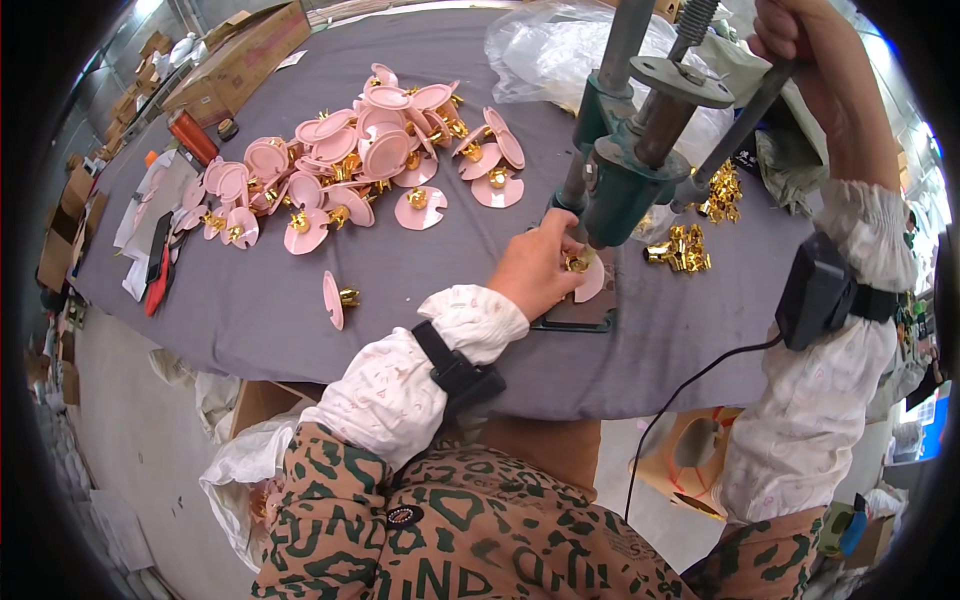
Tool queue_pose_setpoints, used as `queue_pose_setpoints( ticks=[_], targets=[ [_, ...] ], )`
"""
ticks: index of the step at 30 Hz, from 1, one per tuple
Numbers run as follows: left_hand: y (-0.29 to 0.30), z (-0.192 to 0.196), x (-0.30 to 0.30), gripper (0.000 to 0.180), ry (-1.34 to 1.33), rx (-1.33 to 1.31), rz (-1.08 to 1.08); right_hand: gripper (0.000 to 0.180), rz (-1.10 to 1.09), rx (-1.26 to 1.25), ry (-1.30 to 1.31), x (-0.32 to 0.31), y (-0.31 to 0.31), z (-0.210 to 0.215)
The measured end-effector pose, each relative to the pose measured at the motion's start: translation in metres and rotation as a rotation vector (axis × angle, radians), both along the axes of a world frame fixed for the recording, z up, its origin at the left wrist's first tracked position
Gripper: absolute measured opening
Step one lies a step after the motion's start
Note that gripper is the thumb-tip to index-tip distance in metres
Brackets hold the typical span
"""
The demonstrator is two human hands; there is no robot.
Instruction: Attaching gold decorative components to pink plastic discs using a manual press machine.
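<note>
My left hand (540, 265) pinches a small gold metal fitting (576, 264) on a pink disc (592, 284), resting on the base of a green hand press (630, 185). The press head stands just above my fingertips; whether it touches the fitting I cannot tell. Up at the right, my right hand (790, 35) is closed round the press's metal lever (738, 130). To the left lies a heap of pink discs with gold fittings (385, 155). One such piece (334, 300) stands on edge nearer me. Loose gold fittings (688, 250) lie right of the press.
Grey cloth covers the table (430, 275). Red-handled scissors (157, 290) and an orange-red thread spool (192, 137) lie at the left. Clear plastic bags (540, 55) sit behind the press. A cardboard box (235, 65) stands far left. A black cable (690, 388) hangs from my right forearm.
</note>
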State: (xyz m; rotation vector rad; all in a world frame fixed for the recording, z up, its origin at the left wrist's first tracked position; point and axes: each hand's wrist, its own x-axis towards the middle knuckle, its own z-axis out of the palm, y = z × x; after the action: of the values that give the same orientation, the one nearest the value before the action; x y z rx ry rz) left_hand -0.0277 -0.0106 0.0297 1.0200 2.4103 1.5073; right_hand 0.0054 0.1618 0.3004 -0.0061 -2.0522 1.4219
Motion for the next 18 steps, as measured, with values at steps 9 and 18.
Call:
queue_pose_setpoints(
  ticks=[9, 18],
  targets=[
    [0.016, -0.01, 0.005, 0.064, 0.033, 0.027, 0.068, 0.018, -0.134, 0.556, 0.34, 0.066, 0.021, -0.047],
    [0.011, -0.007, 0.006, 0.063, 0.09, 0.019, 0.025, 0.019, 0.03, 0.642, 0.267, 0.167, -0.023, -0.194]
  ],
)
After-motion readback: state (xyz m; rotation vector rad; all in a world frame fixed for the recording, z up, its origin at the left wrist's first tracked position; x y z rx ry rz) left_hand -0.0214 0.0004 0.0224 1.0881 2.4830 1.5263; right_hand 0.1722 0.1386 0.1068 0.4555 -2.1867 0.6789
